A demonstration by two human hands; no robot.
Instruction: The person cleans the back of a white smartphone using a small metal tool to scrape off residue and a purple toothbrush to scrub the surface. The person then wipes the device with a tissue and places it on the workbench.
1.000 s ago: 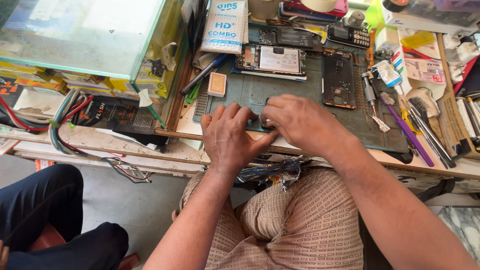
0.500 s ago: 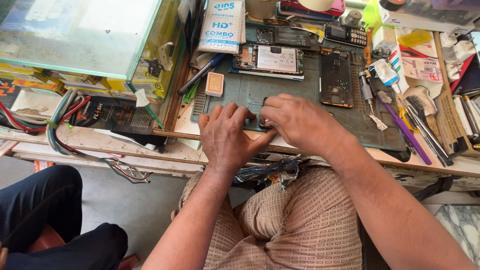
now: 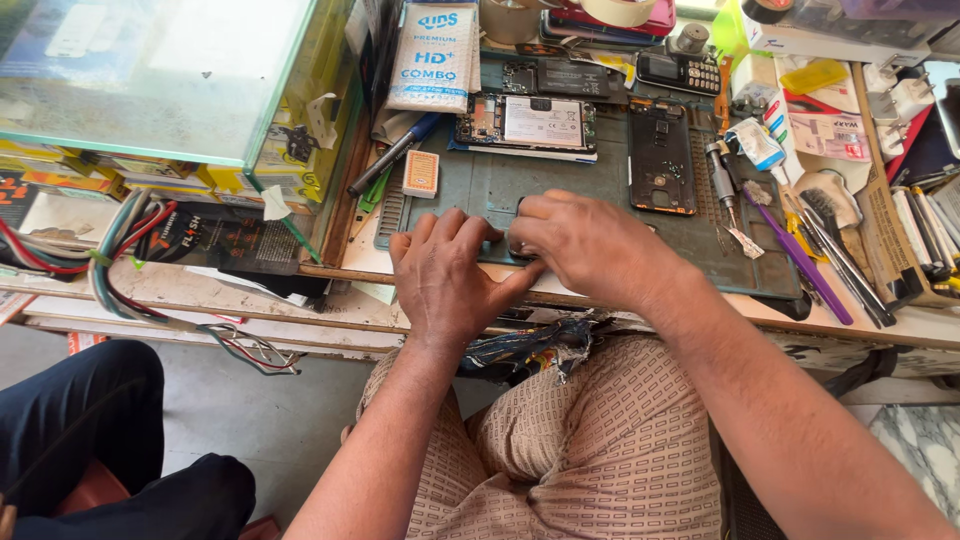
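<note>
Dark, small object (image 3: 518, 243), mostly hidden, pinned against a grey-green rubber work mat (image 3: 590, 190) at the near edge of a cluttered repair bench. Possible trouble: with the piece so close to the bench edge, a slip of the fingers likely sends it off onto the lap below; heavy pressing may also crack or bend it, if it is a fragile part. Left hand (image 3: 445, 275) flat, fingers slightly spread, fingertips resting on the mat and touching the object's left side. Right hand (image 3: 590, 245) curled, fingers bunched together over the object, thumb tucked in beneath; exact pinch cannot be told, since knuckles cover it. Just beyond the fingertips, an opened phone body with a white battery (image 3: 527, 122). Beyond and right of the right hand, a black phone frame (image 3: 660, 155); further right, a row of slim metal tools (image 3: 820, 250).
</note>
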